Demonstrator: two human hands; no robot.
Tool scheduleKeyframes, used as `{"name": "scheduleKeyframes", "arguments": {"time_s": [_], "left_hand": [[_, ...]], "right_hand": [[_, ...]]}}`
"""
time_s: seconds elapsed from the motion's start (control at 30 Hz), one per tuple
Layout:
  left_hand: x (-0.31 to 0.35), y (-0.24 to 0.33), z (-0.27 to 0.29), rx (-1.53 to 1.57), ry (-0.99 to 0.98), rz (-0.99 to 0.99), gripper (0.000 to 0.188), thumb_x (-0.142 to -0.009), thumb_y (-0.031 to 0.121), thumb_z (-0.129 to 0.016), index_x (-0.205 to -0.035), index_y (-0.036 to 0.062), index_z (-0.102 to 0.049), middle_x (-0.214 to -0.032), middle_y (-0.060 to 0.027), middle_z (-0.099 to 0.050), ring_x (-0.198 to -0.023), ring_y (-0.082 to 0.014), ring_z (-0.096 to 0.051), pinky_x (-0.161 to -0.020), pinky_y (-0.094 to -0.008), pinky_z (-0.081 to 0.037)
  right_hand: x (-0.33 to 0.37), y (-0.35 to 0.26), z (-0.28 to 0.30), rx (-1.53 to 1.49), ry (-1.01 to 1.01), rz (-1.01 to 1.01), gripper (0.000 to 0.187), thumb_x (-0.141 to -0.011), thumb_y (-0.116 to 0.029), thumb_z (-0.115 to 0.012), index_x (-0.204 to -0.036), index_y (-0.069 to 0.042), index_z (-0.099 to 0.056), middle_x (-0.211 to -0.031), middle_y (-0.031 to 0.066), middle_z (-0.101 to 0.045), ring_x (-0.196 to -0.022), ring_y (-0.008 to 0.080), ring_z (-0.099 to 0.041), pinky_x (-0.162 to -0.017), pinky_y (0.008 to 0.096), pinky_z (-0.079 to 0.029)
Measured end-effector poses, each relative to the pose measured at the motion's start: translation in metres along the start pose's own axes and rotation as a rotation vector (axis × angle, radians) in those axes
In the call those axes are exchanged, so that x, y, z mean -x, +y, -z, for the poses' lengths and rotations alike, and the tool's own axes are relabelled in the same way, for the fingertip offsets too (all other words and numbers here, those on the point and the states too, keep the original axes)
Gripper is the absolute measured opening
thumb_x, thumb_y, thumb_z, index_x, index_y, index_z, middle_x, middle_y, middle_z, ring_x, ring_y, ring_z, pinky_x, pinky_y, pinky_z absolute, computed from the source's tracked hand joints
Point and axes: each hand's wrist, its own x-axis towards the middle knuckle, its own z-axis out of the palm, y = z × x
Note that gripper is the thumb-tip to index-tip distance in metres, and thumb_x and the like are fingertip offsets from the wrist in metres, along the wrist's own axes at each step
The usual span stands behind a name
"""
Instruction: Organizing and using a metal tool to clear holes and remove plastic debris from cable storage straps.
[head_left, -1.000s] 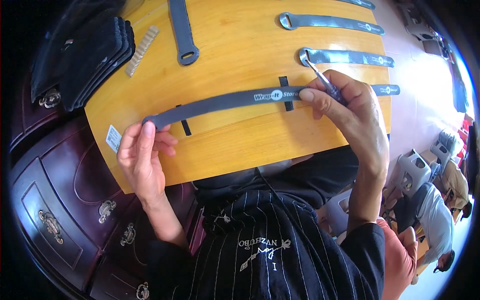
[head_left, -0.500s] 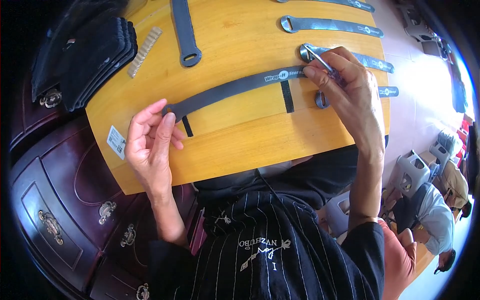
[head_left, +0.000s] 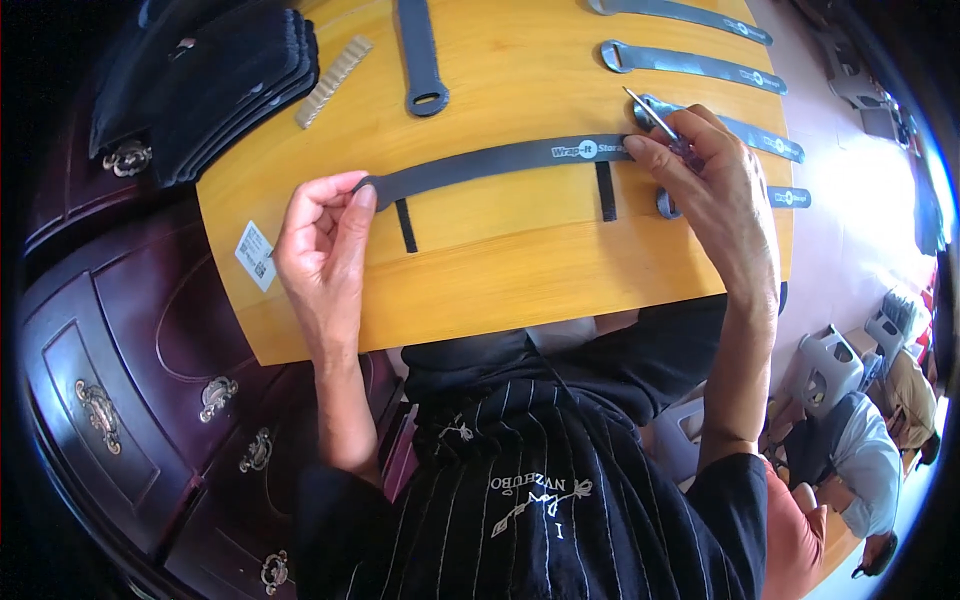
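A long dark grey strap [head_left: 480,168] with white print stretches between my two hands, just above the wooden table. Its left end is pinched between thumb and fingers of my left hand [head_left: 325,245], and the thumb covers the slot there. My right hand [head_left: 715,190] grips the other end. That same hand also holds a thin tool with a pointed metal shaft [head_left: 648,112], its tip aimed up and left; the handle is mostly hidden in the fingers. Two short black strips [head_left: 406,226] show below the strap, one near each end.
Several similar slotted straps lie around, including one strap [head_left: 690,66] at the far right and another strap [head_left: 418,50] at the back. A stack of black fabric pieces [head_left: 220,90], a ridged beige strip [head_left: 335,80] and a white label [head_left: 255,256] are at left. People sit at lower right.
The view has shifted, so the table sits further right. My left thumb has closed over the strap's slotted end, which showed before. The right hand keeps its grip.
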Motion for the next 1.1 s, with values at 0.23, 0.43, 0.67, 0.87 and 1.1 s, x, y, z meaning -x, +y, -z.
{"name": "scheduleKeyframes", "arguments": {"time_s": [0.23,0.43,0.67,0.87,1.1], "left_hand": [[-0.001,-0.003,-0.003,0.000,-0.006,-0.044,0.012,-0.089,0.002,-0.066,-0.100,-0.0005,-0.063,-0.079,0.0035,-0.058,-0.068,-0.0004,-0.049,-0.062,-0.0139,-0.041],[-0.002,-0.002,-0.008,-0.018,-0.012,-0.060,0.009,-0.089,0.000,-0.064,-0.098,-0.0012,-0.062,-0.076,0.0045,-0.056,-0.063,0.0007,-0.047,-0.057,-0.0140,-0.040],[-0.003,-0.005,-0.008,-0.037,-0.003,-0.076,0.009,-0.089,-0.001,-0.064,-0.097,-0.0016,-0.062,-0.074,0.0041,-0.056,-0.061,0.0004,-0.045,-0.056,-0.0145,-0.039],[-0.004,-0.006,-0.010,-0.084,0.006,-0.106,0.009,-0.088,-0.002,-0.064,-0.097,-0.0019,-0.062,-0.072,0.0035,-0.055,-0.060,-0.0002,-0.044,-0.055,-0.0156,-0.038],[-0.002,-0.009,-0.013,-0.104,0.008,-0.072,0.010,-0.087,-0.001,-0.065,-0.097,-0.0009,-0.063,-0.072,0.0043,-0.054,-0.061,-0.0009,-0.043,-0.055,-0.0158,-0.038]], "right_hand": [[-0.002,-0.004,-0.003,-0.083,-0.011,-0.086,0.032,-0.086,-0.028,-0.069,-0.090,0.004,-0.064,-0.078,0.0101,-0.056,-0.066,0.0199,-0.057,-0.063,0.0337,-0.045],[-0.003,-0.008,0.001,-0.032,-0.031,-0.156,0.032,-0.086,-0.027,-0.069,-0.088,0.004,-0.063,-0.076,0.0081,-0.055,-0.063,0.0160,-0.052,-0.058,0.0317,-0.043],[-0.003,-0.011,0.000,-0.037,-0.038,-0.148,0.030,-0.087,-0.026,-0.069,-0.089,0.004,-0.064,-0.077,0.0079,-0.055,-0.064,0.0162,-0.053,-0.060,0.0316,-0.043],[-0.003,-0.008,-0.001,-0.022,-0.019,-0.147,0.030,-0.087,-0.026,-0.068,-0.088,0.003,-0.063,-0.079,0.0090,-0.056,-0.065,0.0180,-0.054,-0.062,0.0330,-0.044],[-0.003,-0.003,-0.002,-0.038,-0.011,-0.143,0.028,-0.086,-0.023,-0.066,-0.087,0.004,-0.063,-0.079,0.0124,-0.057,-0.068,0.0230,-0.057,-0.064,0.0350,-0.045]]}}
